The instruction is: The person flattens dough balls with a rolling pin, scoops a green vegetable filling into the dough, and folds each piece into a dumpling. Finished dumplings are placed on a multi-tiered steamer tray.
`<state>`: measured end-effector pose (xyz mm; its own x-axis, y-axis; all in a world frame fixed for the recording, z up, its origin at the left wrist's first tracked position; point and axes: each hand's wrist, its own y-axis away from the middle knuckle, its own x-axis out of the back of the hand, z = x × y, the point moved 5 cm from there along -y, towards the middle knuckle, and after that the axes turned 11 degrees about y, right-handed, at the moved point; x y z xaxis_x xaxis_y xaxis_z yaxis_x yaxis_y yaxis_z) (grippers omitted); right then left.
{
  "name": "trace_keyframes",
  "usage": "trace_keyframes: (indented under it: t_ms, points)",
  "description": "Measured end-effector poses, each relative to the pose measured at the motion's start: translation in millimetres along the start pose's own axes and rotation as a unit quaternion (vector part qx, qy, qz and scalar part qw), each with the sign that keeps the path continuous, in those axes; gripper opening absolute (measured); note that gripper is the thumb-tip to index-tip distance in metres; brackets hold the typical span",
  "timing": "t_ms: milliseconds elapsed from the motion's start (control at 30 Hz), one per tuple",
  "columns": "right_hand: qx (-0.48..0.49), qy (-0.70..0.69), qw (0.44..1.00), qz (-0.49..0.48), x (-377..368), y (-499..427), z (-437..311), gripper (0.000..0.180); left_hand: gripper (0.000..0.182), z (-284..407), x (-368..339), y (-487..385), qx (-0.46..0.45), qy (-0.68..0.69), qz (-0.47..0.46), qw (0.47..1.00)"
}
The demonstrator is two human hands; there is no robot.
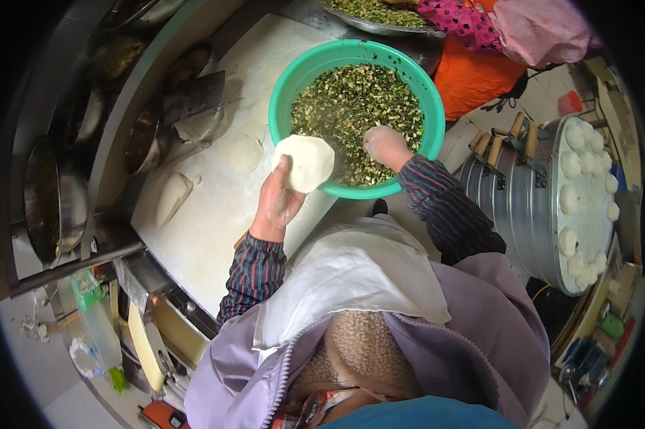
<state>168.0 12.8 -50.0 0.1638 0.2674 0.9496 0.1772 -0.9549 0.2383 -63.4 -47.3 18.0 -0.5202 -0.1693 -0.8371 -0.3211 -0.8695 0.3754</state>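
My left hand [278, 206] holds a round, flat dough wrapper [307, 163], thumb on top, over the near left rim of a green plastic basin [275, 115]. Chopped green vegetable filling [354, 102], mixed with pale bits, heaps up inside the basin. Over the right part of that filling is my right hand [387, 148], its fingers curled; whether anything is in them cannot be made out. Flat dough rounds [244, 150] lie on the floured board [220, 201] to the left, and a thicker lump of dough [175, 198] rests nearer its left edge.
Stacked metal steamers [507, 198] with wooden handles stand at the right, the top tier carrying several pale buns [570, 163]. A metal bowl of filling [378, 16] and another person's pink sleeve [461, 24] are at the far side. Shelved bowls [73, 214] line the left.
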Motion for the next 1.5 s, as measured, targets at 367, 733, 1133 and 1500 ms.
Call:
trace_keyframes:
  t_ms: [367, 733, 1133, 1500]
  points:
    - [0.045, -0.021, 0.995, -0.088, 5.4, -6.9, 4.1, 0.02, 0.045, 4.5, -11.8, -144.3, -0.321, -0.843, -0.033, 0.43]
    - [0.079, -0.295, 0.943, -0.135, -18.2, -55.4, -15.2, 0.006, 0.022, 0.3, -9.8, -188.3, -0.291, -0.798, 0.145, 0.507]
    - [-0.108, -0.695, 0.688, -0.181, 46.5, 27.1, -7.2, 0.014, 0.036, -28.2, -13.9, -162.7, 0.06, 0.262, 0.091, 0.959]
    - [0.15, -0.039, 0.988, -0.002, 42.8, 16.3, 5.7, 0.024, 0.038, 2.5, 13.6, -155.4, -0.091, -0.003, 0.17, 0.981]
